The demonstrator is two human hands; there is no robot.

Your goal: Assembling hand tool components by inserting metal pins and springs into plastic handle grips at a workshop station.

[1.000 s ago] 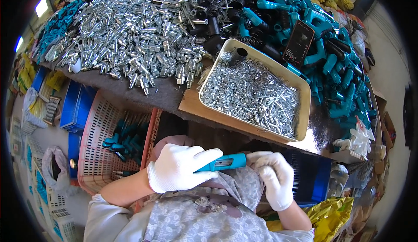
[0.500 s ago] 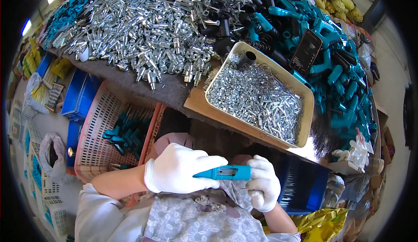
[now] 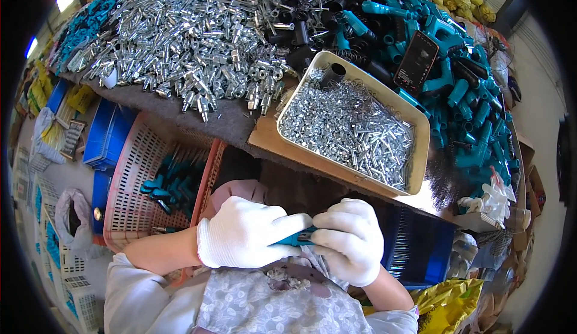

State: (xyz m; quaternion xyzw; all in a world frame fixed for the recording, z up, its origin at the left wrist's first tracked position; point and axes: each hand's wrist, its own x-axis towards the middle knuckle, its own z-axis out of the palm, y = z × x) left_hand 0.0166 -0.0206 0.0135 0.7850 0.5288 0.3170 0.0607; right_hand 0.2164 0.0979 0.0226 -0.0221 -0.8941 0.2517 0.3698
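Observation:
Both my hands wear white knit gloves and meet in front of my lap. Between them is a teal plastic tool handle [image 3: 294, 238], mostly covered by the gloves; only a short stretch with a slot shows. My left hand [image 3: 243, 233] is closed round one end of it. My right hand [image 3: 350, 241] has its fingers wrapped over the other end. Whether a small part is also pinched in the right fingers is hidden. Just beyond the hands, a cream tray [image 3: 415, 178] holds small metal pins, nuts and springs, with a black tube [image 3: 332, 74] standing among them.
On the grey-covered bench lie a heap of silver metal fittings [image 3: 198, 39] and a pile of teal plastic handles [image 3: 475, 106], with a phone [image 3: 416, 63] propped on it. A pink basket [image 3: 129, 172] with teal tools stands at left, a blue bin [image 3: 430, 253] at right.
My right hand has moved left and closed over the end of the teal handle that showed before. The left hand keeps its grip. The view has shifted slightly.

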